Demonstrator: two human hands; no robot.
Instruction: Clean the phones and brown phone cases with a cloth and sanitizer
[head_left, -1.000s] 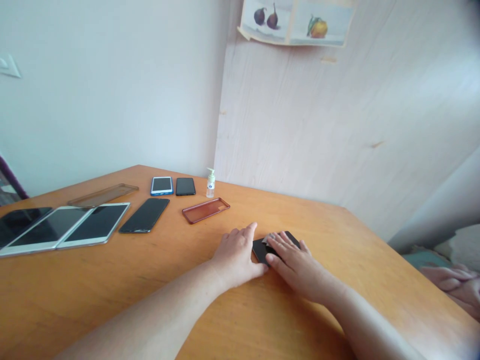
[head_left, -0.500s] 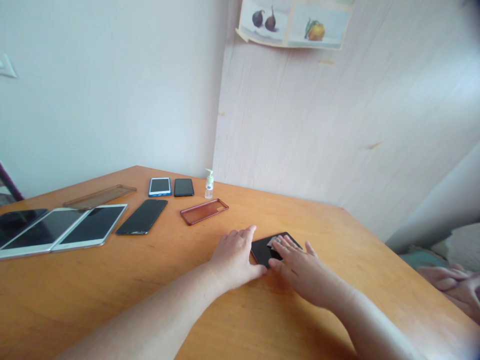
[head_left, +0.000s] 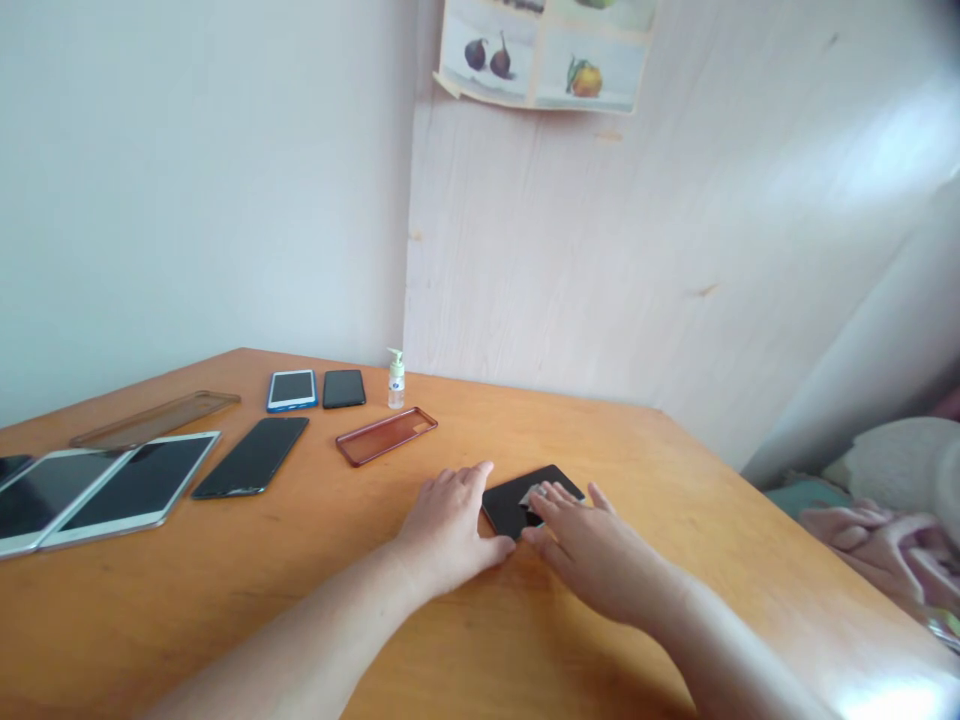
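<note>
A black smartphone [head_left: 510,500] lies flat on the table, dark screen up. My left hand [head_left: 448,525] braces its left end, with the thumb at the near edge and the fingers at the far side. Over the screen lies my right hand [head_left: 585,540], its fingertips pressing a small whitish wipe [head_left: 529,497] against the glass. Most of the wipe and the phone's right end are hidden under those fingers.
A reddish phone case [head_left: 386,436] and a small pump bottle [head_left: 396,382] stand beyond my hands. To the left lie a black phone [head_left: 253,458], white tablets [head_left: 139,487], a clear brownish case [head_left: 157,420], a blue-cased phone [head_left: 292,390] and another dark phone [head_left: 344,389].
The view has shifted, so the table items appear further left and slightly lower. Both hands keep nearly the same pose on the phone, the wipe still under my right fingers.
</note>
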